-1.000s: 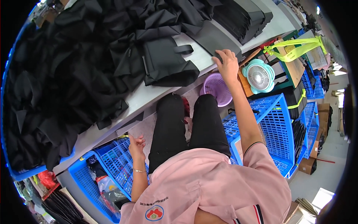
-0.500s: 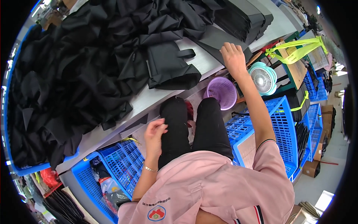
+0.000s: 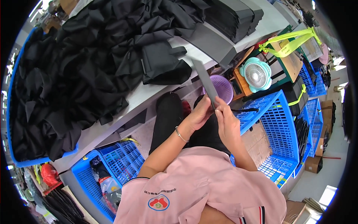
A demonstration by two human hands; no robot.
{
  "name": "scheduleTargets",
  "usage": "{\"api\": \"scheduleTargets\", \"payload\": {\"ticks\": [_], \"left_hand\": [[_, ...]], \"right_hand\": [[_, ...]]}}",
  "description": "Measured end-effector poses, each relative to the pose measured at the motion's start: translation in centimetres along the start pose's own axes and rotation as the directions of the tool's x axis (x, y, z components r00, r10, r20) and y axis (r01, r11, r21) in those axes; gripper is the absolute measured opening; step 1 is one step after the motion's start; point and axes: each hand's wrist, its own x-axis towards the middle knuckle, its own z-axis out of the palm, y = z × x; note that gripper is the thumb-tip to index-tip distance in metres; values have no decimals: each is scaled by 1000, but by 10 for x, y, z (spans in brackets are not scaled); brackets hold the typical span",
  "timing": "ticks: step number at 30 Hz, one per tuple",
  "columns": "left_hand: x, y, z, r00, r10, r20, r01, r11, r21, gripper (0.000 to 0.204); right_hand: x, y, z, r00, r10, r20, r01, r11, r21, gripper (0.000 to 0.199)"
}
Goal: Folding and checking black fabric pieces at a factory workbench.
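Observation:
A thin, stiff dark-grey panel (image 3: pixel 206 79) stands tilted in front of my lap, seen nearly edge-on. My left hand (image 3: pixel 201 112) is closed around its lower end. My right hand (image 3: pixel 227 121) pinches the same end from the other side. Between the hands and the table edge, the panel passes in front of a purple basket (image 3: pixel 223 89). A similar grey panel (image 3: pixel 210 40) lies on the table with its near end over the edge, beside a stack of dark panels (image 3: pixel 244 18). Left of it rests a black fabric bag (image 3: pixel 164 63) with a handle loop.
A large heap of black fabric pieces (image 3: pixel 82 71) covers the left of the metal table (image 3: pixel 143 95). At right are a turquoise fan (image 3: pixel 256 74) and a blue crate (image 3: pixel 279 127) with a black strap near its rim. Another blue crate (image 3: pixel 121 160) with packages sits lower left.
My right hand has come back from the table's right end to my lap, and a panel is now in it. My left hand has moved right and taken hold of the panel too.

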Motion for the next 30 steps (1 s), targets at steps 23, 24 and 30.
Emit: {"api": "scheduleTargets", "payload": {"ticks": [23,24,30], "left_hand": [[-73,57,-3,635,687,-353,-279,630,724,32],[-72,63,-11,570,712,-410,-272,635,723,30],[-59,127,-70,492,811,-317,10,358,934,23]], "right_hand": [[-18,6,30,936,283,208,-350,697,626,39],[-20,21,29,903,289,319,-428,666,611,38],[6,53,42,805,166,570,-512,680,525,36]]}}
